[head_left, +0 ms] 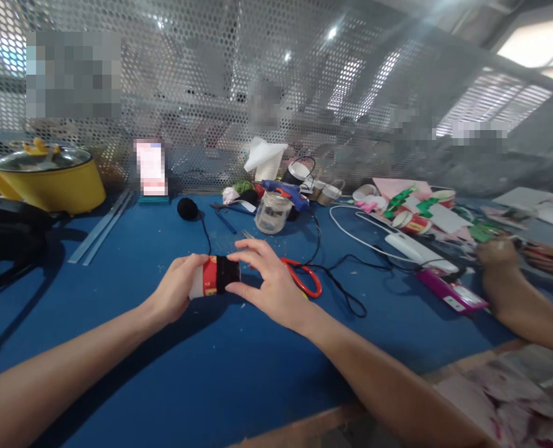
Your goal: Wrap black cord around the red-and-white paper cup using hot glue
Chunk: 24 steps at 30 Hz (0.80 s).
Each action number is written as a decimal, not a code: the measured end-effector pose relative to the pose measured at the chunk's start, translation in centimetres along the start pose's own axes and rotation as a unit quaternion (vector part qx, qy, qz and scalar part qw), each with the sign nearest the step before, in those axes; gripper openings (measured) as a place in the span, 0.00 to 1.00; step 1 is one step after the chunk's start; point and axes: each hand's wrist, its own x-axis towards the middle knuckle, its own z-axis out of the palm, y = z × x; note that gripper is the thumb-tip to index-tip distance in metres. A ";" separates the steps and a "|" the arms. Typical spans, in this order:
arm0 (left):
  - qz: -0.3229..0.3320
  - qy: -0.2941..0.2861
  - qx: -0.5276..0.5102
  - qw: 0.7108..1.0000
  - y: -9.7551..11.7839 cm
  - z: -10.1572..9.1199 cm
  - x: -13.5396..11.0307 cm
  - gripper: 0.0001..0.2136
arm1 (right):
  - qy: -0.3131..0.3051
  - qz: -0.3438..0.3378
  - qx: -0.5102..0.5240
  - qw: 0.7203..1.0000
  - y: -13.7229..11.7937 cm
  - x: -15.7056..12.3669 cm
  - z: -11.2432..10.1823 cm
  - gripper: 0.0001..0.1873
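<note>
A small paper cup (209, 277), white with a red printed band, is held on its side above the blue table. Black yarn (228, 274) is wound in a thick band around its right part. My left hand (178, 285) is closed around the white left end. At the other end, my right hand (269, 280) curves over the black band, thumb below and fingertips above, touching it. A strand runs from behind the cup up to a ball of black yarn (187, 209). Orange-handled scissors (314, 289) lie beside my right hand, partly hidden by it.
A yellow pot (47, 180) with a glass lid and clear rulers (99, 230) lie left. Behind stand a phone (151, 165), a clear jar (273, 214) and a blue glue gun (288, 191). Rightward are cables, a power strip (420, 252), a purple box (451, 292) and another person's hand (497, 258).
</note>
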 end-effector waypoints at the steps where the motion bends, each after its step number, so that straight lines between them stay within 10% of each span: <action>1: -0.009 0.003 -0.006 1.000 0.0 0.1 0.0 0.07 | 0.011 -0.011 -0.005 1.000 -0.1 0.0 0.1 0.14; 10: 0.003 0.002 -0.020 1.000 -0.1 0.1 0.1 0.06 | 0.082 -0.006 0.034 0.996 -0.3 -0.2 0.8 0.04; 17: -0.011 0.014 -0.016 1.000 -0.3 -0.3 0.5 0.06 | 0.149 0.135 0.077 0.977 1.3 -0.1 -0.1 0.06; 24: -0.066 0.011 -0.054 0.996 -0.1 0.1 0.4 0.05 | 0.003 -0.061 0.005 0.998 0.5 -0.1 -0.2 0.07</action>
